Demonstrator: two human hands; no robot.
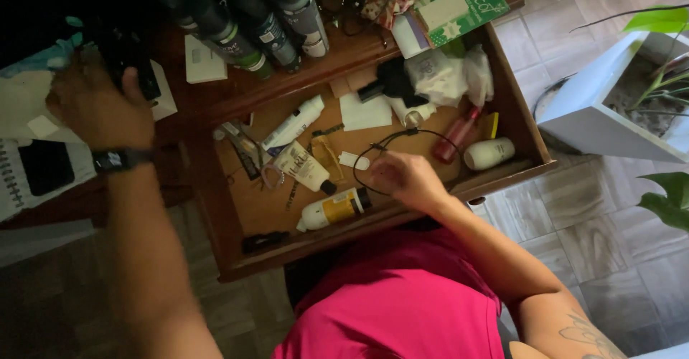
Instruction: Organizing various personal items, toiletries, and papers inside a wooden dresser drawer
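Head view: near, the right hand (pixel 406 180) reaches into the open wooden drawer (pixel 222 237), fingers curled on a thin black cord (pixel 402 138), just right of a white bottle with a yellow label (pixel 334 209). A white roll-on (pixel 489 153) lies farther right. Far left, the left hand (pixel 97 108) grips a black object (pixel 129 61) on the dresser top, beside dark spray cans (pixel 247 22)

Brown wooden drawer (pixel 237 215). Black cable (pixel 402 138). White-and-yellow bottle (pixel 334 208), black cap. White roll-on (pixel 489 153). Red tube (pixel 457 135). Green box (pixel 459 2), white label. Black wristband (pixel 118 159). Pink shirt (pixel 402 309). White planter (pixel 603 108), green leaves.
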